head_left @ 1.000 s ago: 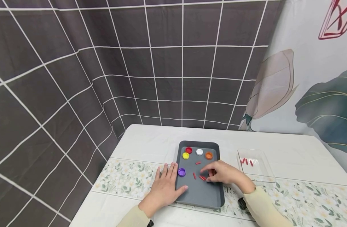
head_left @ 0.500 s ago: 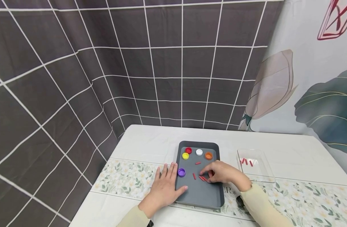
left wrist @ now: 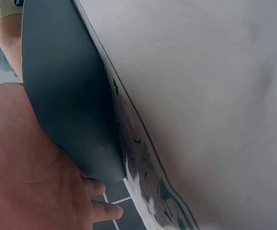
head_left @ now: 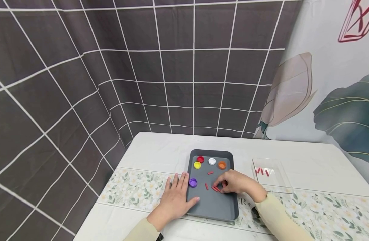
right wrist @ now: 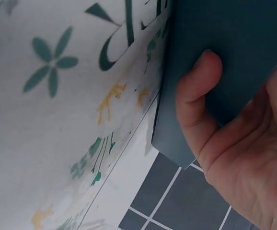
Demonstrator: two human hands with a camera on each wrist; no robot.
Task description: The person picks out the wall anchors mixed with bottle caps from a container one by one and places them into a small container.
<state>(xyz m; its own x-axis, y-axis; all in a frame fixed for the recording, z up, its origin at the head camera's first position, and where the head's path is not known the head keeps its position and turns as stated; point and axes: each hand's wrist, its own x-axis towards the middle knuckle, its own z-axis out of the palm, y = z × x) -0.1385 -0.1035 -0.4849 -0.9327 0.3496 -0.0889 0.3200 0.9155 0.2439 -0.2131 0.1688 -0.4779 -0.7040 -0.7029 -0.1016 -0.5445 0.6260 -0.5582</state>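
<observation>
My left hand lies with straight, spread fingers along the left rim of the grey tray; its palm is beside the tray wall in the left wrist view. My right hand reaches over the tray's right side. Its index finger and thumb pinch a short red stick at its two ends, with another red stick close alongside. Two more, a red stick and a farther red stick, lie apart on the tray. In the right wrist view the thumb is bent over the tray; the sticks are hidden there.
In the tray sit small round caps: purple, yellow, red, white and orange. A clear plastic box with several red sticks stands right of the tray on the white, flower-banded tablecloth.
My right index finger and thumb have closed in slightly around the red stick near the tray's middle. The left hand, the tray and the caps stay in place.
</observation>
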